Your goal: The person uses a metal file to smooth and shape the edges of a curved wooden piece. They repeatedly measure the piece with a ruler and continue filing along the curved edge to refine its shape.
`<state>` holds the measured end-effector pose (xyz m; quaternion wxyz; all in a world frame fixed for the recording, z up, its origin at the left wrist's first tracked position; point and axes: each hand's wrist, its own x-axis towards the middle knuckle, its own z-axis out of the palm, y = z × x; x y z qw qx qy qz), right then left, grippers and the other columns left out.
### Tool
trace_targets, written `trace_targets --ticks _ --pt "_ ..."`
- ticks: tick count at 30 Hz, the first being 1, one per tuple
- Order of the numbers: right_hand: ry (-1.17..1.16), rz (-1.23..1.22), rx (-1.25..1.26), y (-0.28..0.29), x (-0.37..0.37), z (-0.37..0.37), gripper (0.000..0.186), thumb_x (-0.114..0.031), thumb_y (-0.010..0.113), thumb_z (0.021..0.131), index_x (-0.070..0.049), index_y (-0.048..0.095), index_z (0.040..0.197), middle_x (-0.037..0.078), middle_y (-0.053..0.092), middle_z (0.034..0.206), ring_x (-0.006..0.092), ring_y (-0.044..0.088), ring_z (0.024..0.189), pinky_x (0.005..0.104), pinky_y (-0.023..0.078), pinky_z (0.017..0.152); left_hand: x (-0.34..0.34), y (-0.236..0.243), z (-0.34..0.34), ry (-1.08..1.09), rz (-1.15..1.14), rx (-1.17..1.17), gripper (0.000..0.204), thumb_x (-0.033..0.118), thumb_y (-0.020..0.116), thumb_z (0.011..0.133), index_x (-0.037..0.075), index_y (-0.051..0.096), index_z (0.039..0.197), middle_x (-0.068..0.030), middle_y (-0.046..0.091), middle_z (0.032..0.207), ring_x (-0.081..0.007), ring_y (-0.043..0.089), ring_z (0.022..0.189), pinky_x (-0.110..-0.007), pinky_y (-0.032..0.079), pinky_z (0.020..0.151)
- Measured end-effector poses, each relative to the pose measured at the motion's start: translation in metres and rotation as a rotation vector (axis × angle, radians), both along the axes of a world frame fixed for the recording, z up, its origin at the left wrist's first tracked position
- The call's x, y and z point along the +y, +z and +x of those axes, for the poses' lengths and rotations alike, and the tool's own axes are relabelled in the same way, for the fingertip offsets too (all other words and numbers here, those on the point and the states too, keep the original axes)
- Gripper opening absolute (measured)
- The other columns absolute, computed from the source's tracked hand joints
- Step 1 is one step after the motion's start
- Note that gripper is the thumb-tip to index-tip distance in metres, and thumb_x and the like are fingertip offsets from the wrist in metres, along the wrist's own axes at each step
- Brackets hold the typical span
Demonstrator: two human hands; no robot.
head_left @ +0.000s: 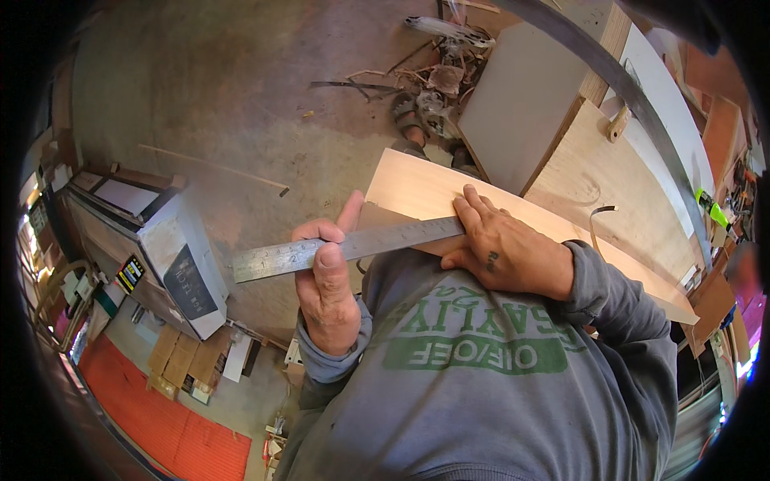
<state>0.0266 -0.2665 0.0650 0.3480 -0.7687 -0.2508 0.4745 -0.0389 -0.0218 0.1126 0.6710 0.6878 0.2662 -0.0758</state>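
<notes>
A pale wooden board [409, 176] lies diagonally across my body, with a darker strip [386, 217] along its near side. My left hand [327, 280] is closed on a steel ruler [369, 238] near its left part, thumb against the metal and one finger raised beside the board's left end. The ruler extends leftward past the board. My right hand [513, 247] grips the board, fingers over its top and covering the ruler's right end, thumb at the near edge.
A grey-white cabinet [176, 272] lies at the left above cardboard pieces [184, 361] and an orange sheet [160, 405]. Offcuts and debris [445, 78] are on the floor ahead near my sandalled foot [409, 120]. Large panels [521, 96] and a bent dark strip [609, 68] stand at the right.
</notes>
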Motion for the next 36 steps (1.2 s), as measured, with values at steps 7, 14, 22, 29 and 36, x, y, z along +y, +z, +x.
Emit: trace_targets --ticks 7,14,22,29,36 --pt "0.067 -0.046 0.064 0.002 0.003 0.009 0.083 -0.041 0.068 0.101 0.026 0.037 0.138 0.057 0.038 0.142 0.0643 0.047 0.136 0.0584 0.046 0.113 0.012 -0.004 0.011 -0.033 -0.065 0.073 0.046 0.053 0.046 0.112 0.008 0.046 0.121 -0.0413 0.060 0.137 -0.0333 0.063 0.130 -0.038 0.048 0.111" --pt "0.044 -0.050 0.087 0.005 0.003 0.010 0.087 -0.043 0.069 0.100 0.027 0.034 0.138 0.058 0.035 0.144 0.0677 0.047 0.133 0.0618 0.047 0.110 0.019 -0.005 0.016 0.001 -0.181 0.161 0.041 0.039 0.046 0.115 -0.001 0.046 0.127 -0.0152 0.059 0.121 -0.0349 0.059 0.135 -0.040 0.045 0.114" --pt "-0.002 0.039 0.023 -0.003 0.026 0.011 0.086 -0.037 0.080 0.090 0.025 0.039 0.132 0.058 0.034 0.144 0.0664 0.046 0.135 0.0645 0.047 0.109 0.016 0.016 0.005 -0.021 0.005 0.023 0.049 0.046 0.047 0.114 -0.002 0.043 0.124 -0.0178 0.051 0.128 -0.0378 0.061 0.132 -0.041 0.046 0.113" --pt "0.044 0.028 -0.006 -0.009 0.030 0.012 0.075 -0.020 0.077 0.087 0.027 0.038 0.130 0.059 0.035 0.142 0.0663 0.050 0.131 0.0634 0.050 0.107 0.002 -0.002 0.013 0.097 -0.013 0.054 0.045 0.055 0.038 0.113 0.010 0.037 0.117 -0.0396 0.063 0.129 -0.0390 0.066 0.126 -0.041 0.051 0.109" --pt "0.087 -0.020 0.047 -0.008 0.032 0.017 0.081 -0.023 0.078 0.087 0.027 0.035 0.133 0.060 0.034 0.142 0.0657 0.050 0.132 0.0636 0.051 0.105 0.026 -0.017 0.026 0.124 -0.129 0.245 0.040 0.051 0.030 0.115 0.012 0.037 0.120 -0.0416 0.069 0.118 -0.0413 0.072 0.115 -0.043 0.056 0.104"
